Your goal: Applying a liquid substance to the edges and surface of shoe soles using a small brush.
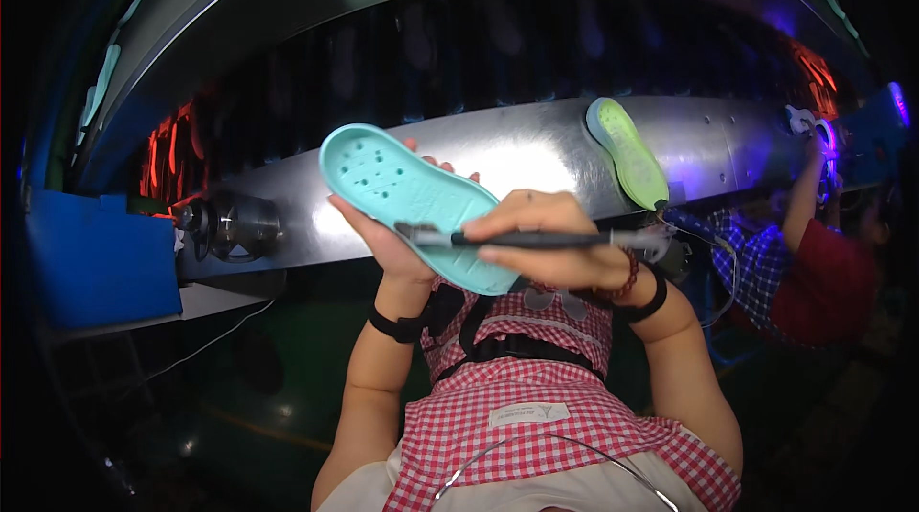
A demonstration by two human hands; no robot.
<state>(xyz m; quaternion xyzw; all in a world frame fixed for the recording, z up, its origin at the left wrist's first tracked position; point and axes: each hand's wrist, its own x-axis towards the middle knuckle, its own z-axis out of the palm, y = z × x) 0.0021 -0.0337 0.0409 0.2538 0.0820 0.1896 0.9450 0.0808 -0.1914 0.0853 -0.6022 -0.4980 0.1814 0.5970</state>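
above the checked apron (536, 416), from the head camera, the left hand (388, 242) cups a teal shoe sole (412, 201) from beneath, fingers curled round its far edge. the right hand (555, 249) pinches a dark pen-like tool (536, 239) laid across the sole's heel end. the sole looks light, soft and bendy, best gripped by its edges at mid-length. its long axis runs upper left to lower right, the broader end pointing upper left. a green sole (627, 153) lies on the steel ledge (728, 144).
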